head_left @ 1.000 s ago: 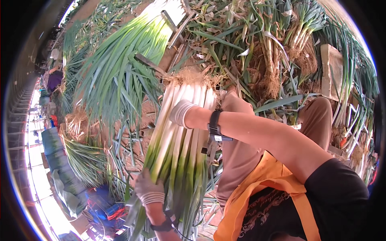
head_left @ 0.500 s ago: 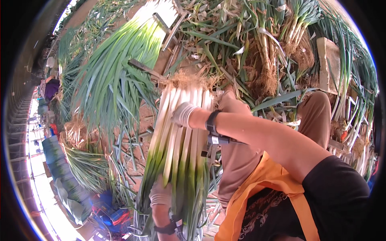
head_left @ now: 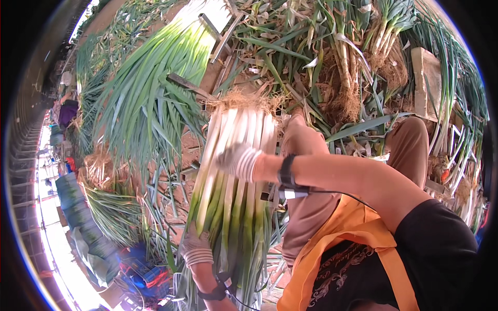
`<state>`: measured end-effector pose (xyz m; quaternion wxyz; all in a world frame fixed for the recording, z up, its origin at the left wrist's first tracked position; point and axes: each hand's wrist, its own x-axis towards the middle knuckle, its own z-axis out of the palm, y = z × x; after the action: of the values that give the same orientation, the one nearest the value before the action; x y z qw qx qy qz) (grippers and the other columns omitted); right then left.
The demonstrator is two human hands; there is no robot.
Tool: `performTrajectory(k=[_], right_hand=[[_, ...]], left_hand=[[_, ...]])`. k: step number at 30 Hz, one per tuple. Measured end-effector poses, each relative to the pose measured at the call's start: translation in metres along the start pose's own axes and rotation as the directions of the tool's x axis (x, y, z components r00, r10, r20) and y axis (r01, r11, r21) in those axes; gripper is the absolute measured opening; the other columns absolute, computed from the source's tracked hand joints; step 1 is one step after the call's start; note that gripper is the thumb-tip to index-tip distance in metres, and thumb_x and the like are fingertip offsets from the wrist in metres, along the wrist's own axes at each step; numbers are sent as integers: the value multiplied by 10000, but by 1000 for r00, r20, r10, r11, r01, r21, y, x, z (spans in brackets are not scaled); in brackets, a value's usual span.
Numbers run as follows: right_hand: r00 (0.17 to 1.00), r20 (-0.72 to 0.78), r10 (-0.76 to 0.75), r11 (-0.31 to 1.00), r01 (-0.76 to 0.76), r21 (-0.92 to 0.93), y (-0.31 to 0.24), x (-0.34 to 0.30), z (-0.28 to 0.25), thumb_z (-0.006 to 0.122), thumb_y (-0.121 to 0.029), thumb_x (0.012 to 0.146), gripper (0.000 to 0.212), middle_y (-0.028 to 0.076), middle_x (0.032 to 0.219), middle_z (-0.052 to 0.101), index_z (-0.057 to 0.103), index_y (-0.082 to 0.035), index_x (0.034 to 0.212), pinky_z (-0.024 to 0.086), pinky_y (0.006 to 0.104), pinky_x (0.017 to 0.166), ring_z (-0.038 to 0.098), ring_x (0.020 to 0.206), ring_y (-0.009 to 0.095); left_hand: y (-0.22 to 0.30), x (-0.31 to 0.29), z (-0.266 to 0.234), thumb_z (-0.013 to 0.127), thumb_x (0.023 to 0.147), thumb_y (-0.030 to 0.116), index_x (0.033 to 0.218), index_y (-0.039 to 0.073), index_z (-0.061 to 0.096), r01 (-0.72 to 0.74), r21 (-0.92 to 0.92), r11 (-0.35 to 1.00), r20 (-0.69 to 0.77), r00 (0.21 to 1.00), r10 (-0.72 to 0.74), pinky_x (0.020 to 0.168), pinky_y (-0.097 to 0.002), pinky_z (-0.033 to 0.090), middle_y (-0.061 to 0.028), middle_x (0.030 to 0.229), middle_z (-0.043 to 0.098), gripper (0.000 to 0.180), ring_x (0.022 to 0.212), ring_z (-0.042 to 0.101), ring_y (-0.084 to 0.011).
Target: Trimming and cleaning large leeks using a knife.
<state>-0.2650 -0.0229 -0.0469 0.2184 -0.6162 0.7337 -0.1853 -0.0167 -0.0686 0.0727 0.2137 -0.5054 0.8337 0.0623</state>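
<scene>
Leek bundle (head_left: pixel 236 192) lies beside brown-trousered leg (head_left: pixel 307 220). Gloved right hand (head_left: pixel 237 159) at white stalks (head_left: pixel 254 127); gloved left hand (head_left: pixel 196 246) at bundle's left edge. Fingers blurred: grip cannot be told. Black shirt (head_left: pixel 438 243): pale script print (head_left: pixel 342 267).

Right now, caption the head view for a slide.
Grey-gloved left hand and right hand at long white-and-green, brown-rooted stalks.
</scene>
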Motion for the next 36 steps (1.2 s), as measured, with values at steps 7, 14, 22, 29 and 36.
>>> performTrajectory(k=[7, 14, 22, 29, 36], right_hand=[[940, 292, -176, 912, 267, -312, -36, -18, 2, 677, -123, 669, 133, 34, 797, 667, 698, -73, 791, 477, 347, 624, 635, 803, 237], [962, 186, -198, 923, 247, -294, -20, -27, 20, 652, -96, 679, 99, 72, 755, 665, 697, -66, 762, 500, 339, 606, 642, 725, 265], [966, 184, -181, 953, 218, -209, -13, -28, 29, 659, -77, 681, 128, 91, 796, 671, 692, -41, 799, 513, 342, 642, 649, 794, 273], [942, 321, -95, 980, 145, -135, -15, -20, 12, 665, -75, 686, 155, 113, 846, 667, 677, -59, 840, 523, 359, 676, 644, 819, 290], [980, 197, 1, 947, 62, -314, 13, 20, 4, 645, -114, 744, 238, 98, 1034, 642, 669, -67, 976, 481, 364, 754, 597, 954, 276]], left_hand=[[-19, 5, -11, 590, 803, 222, 1207, 7, 485, -101, -189, 977, 95, 988, 121, 843, -420, 431, -251, 1065, 573, 470, 992, 548, -391], [-17, 1, 15, 585, 823, 128, 1199, -65, 477, -181, -308, 934, 192, 950, 247, 747, -322, 478, -240, 958, 623, 436, 809, 626, -241], [20, 9, 40, 505, 857, 283, 1172, 66, 472, -250, 94, 964, 200, 953, 227, 715, -472, 453, -251, 864, 606, 384, 839, 583, -408], [31, 16, 61, 556, 844, 276, 1095, 105, 474, -59, 253, 966, 203, 979, 6, 731, -463, 486, -160, 883, 635, 315, 852, 620, -351], [32, 12, 52, 548, 821, 238, 1121, 103, 503, -93, 96, 991, 148, 986, 78, 756, -467, 458, -217, 938, 613, 332, 881, 585, -394]])
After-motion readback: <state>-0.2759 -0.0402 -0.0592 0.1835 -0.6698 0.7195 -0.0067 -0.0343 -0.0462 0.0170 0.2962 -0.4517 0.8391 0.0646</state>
